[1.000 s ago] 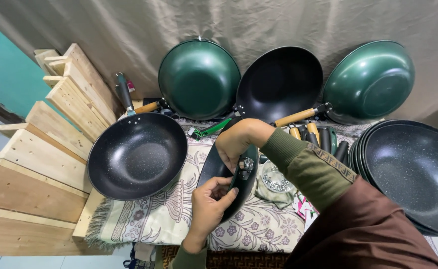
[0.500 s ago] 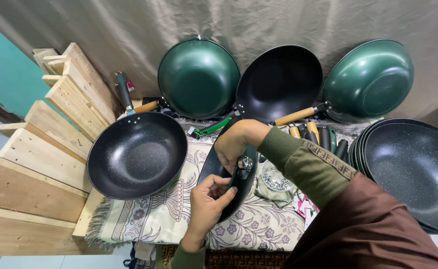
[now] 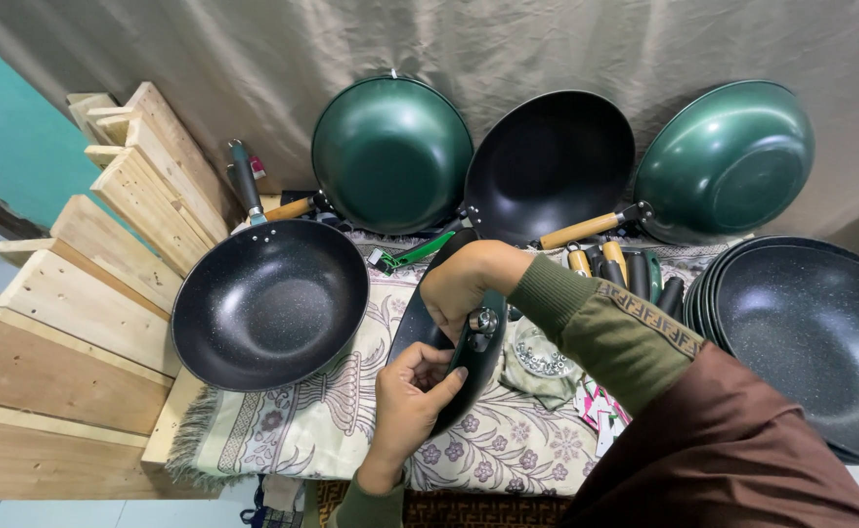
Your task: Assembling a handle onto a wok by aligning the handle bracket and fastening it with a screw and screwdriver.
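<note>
Both hands' fingers still gripping the black pan [image 3: 449, 337]; left hand [image 3: 412, 391] slightly nearer its knob [image 3: 483, 321].

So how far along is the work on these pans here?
Looks done: the black pan on the cloth and the leaning pans by the curtain carry handles. In hand: the left hand and right hand hold a dark pan on edge, with a metal fitting at its rim and no handle visible. Probably left: the stacked pans and loose wooden handles.
</note>
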